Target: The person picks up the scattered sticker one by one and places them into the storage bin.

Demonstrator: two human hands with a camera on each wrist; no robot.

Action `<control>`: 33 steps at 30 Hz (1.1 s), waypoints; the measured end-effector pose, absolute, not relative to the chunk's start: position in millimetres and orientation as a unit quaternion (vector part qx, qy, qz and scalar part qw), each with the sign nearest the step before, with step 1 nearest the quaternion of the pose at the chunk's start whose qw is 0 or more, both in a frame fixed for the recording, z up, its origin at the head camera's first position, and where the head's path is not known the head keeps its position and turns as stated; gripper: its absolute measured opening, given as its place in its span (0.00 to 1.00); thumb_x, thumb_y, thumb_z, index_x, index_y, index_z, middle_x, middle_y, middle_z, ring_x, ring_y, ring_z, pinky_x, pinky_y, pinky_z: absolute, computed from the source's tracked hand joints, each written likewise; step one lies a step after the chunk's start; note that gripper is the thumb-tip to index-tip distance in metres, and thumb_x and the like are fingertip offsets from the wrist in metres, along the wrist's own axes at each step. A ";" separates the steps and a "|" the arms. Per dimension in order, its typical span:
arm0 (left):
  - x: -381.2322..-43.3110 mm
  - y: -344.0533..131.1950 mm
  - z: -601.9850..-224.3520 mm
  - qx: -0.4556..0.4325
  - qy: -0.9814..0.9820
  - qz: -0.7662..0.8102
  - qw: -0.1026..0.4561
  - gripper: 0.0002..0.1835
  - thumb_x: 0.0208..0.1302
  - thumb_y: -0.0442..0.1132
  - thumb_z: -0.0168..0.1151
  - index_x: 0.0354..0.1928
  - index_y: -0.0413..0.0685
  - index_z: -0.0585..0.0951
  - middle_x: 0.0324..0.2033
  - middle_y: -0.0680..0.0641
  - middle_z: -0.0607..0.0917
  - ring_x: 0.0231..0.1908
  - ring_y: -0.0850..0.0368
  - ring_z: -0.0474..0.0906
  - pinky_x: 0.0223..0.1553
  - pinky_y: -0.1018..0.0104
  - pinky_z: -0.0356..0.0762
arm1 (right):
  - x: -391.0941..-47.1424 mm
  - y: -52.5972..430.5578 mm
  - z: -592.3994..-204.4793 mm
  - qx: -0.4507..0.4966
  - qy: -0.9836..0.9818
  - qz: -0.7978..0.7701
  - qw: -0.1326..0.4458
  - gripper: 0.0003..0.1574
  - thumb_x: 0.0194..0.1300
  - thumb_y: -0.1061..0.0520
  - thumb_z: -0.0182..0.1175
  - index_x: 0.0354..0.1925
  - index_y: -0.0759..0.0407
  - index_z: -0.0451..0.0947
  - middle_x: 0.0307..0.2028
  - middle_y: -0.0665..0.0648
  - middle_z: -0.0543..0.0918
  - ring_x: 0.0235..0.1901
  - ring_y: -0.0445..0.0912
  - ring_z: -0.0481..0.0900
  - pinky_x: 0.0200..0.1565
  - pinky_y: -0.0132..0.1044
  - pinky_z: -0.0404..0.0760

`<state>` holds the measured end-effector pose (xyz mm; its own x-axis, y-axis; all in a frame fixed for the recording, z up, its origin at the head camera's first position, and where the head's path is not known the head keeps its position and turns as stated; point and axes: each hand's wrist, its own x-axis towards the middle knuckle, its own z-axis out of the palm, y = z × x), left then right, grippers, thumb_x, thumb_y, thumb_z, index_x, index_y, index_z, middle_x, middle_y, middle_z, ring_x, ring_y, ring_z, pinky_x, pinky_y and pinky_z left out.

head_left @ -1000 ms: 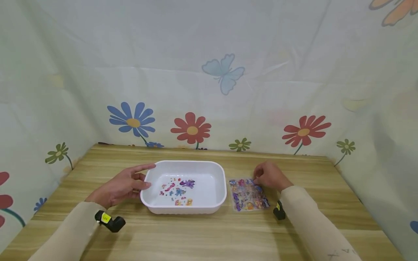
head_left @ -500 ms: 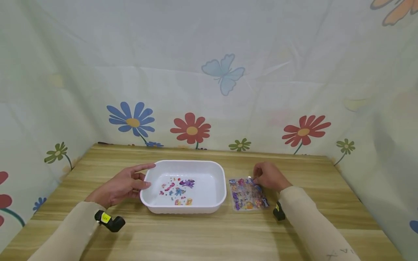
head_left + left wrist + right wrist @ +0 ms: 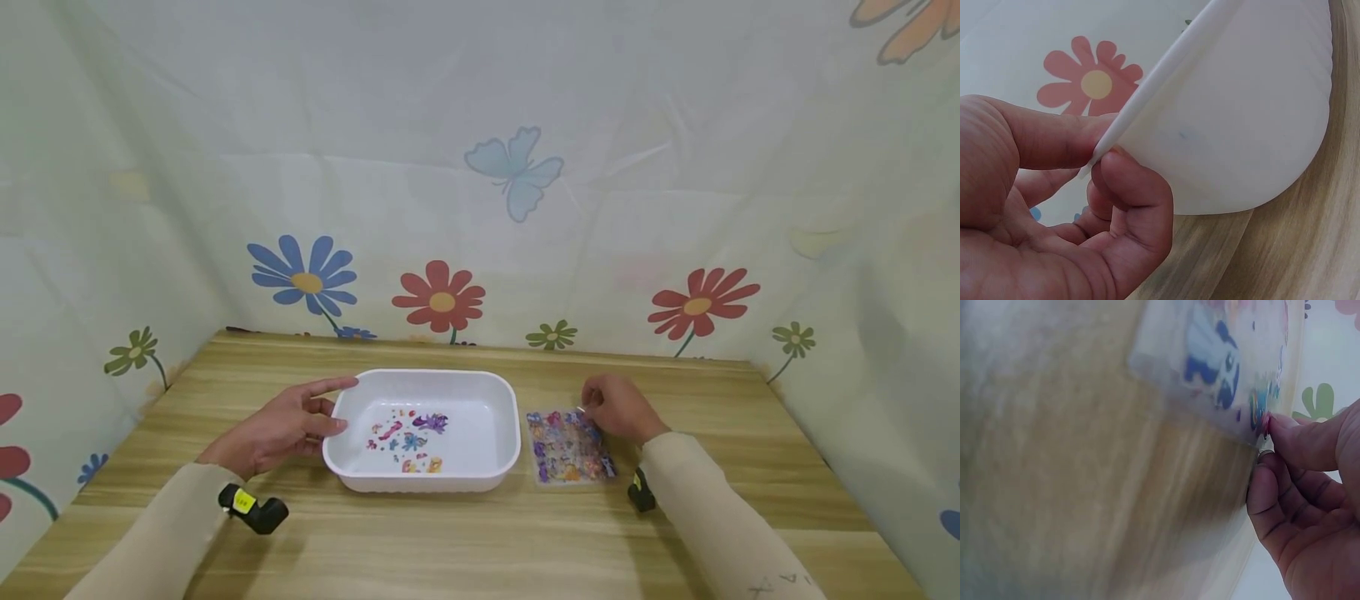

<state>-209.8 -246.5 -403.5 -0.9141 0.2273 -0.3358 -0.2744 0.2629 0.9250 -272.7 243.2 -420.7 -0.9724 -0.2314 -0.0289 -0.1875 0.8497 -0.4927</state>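
Observation:
A white plastic basin [image 3: 480, 433] stands on the table, with colourful pony stickers [image 3: 412, 442] on its floor. My left hand [image 3: 281, 429] pinches the basin's left rim; in the left wrist view the thumb and a curled finger meet across the rim [image 3: 1147, 78]. To the right of the basin lies a clear sheet of pony stickers [image 3: 568, 454]. My right hand [image 3: 618, 407] is at its far right corner. Up close, the right thumb [image 3: 1304, 440] and bent forefinger pinch that sheet's edge, near a small multicoloured sticker [image 3: 1259, 411]. What lies between those fingertips is mostly hidden.
The wood-grain table [image 3: 450, 542] extends in front of the basin and the sheet. Behind and at both sides hangs a pale cloth [image 3: 375, 192] printed with flowers and a butterfly. A black wrist device [image 3: 255, 510] sits at the left sleeve, another [image 3: 641, 490] at the right.
My right fingers shift very slightly at the sheet's corner, and the reflections on the sheet differ. The left hand and the basin stay in place.

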 end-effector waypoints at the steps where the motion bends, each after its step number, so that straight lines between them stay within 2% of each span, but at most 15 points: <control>1: -209.8 -246.5 -403.5 -0.016 0.766 0.609 0.207 0.43 0.70 0.31 0.65 0.83 0.53 0.57 0.56 0.35 0.74 0.47 0.45 0.81 0.46 0.57 0.88 | -272.4 243.3 -420.8 -0.107 0.961 -0.250 0.041 0.07 0.63 0.69 0.63 0.37 0.60 0.85 0.34 0.57 0.85 0.36 0.48 0.80 0.41 0.42 0.82; 6: -209.0 -246.3 -402.2 -0.017 0.766 0.609 0.205 0.43 0.70 0.32 0.66 0.82 0.54 0.58 0.57 0.35 0.74 0.47 0.45 0.81 0.46 0.58 0.88 | -271.8 244.3 -421.3 -0.100 0.962 -0.252 0.034 0.09 0.64 0.69 0.61 0.39 0.60 0.86 0.36 0.57 0.85 0.37 0.49 0.80 0.43 0.44 0.83; 12: -208.2 -246.7 -401.5 -0.016 0.770 0.605 0.203 0.42 0.71 0.32 0.65 0.82 0.53 0.58 0.56 0.35 0.74 0.47 0.45 0.81 0.46 0.58 0.88 | -271.9 247.6 -418.6 -0.106 0.960 -0.257 0.023 0.08 0.64 0.67 0.61 0.38 0.60 0.85 0.36 0.58 0.85 0.37 0.49 0.80 0.42 0.43 0.82; 19: -208.4 -246.9 -401.7 -0.013 0.766 0.608 0.209 0.44 0.70 0.32 0.66 0.83 0.53 0.57 0.57 0.35 0.74 0.48 0.45 0.81 0.48 0.57 0.88 | -269.0 251.7 -414.5 -0.089 0.952 -0.291 0.039 0.12 0.70 0.66 0.61 0.48 0.62 0.87 0.46 0.61 0.87 0.45 0.52 0.83 0.50 0.48 0.85; 33: -208.7 -246.1 -403.5 -0.018 0.767 0.607 0.207 0.43 0.70 0.31 0.66 0.82 0.54 0.58 0.57 0.35 0.74 0.47 0.45 0.82 0.46 0.57 0.88 | -267.2 257.6 -411.2 -0.083 0.940 -0.329 0.038 0.11 0.69 0.65 0.65 0.48 0.61 0.89 0.47 0.62 0.89 0.48 0.53 0.85 0.54 0.50 0.85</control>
<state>-208.7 -246.1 -403.5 -0.9137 0.2237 -0.3392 -0.2789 0.2616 0.9240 -267.2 257.6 -411.2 -0.9835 -0.1804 -0.0166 -0.1307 0.7696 -0.6250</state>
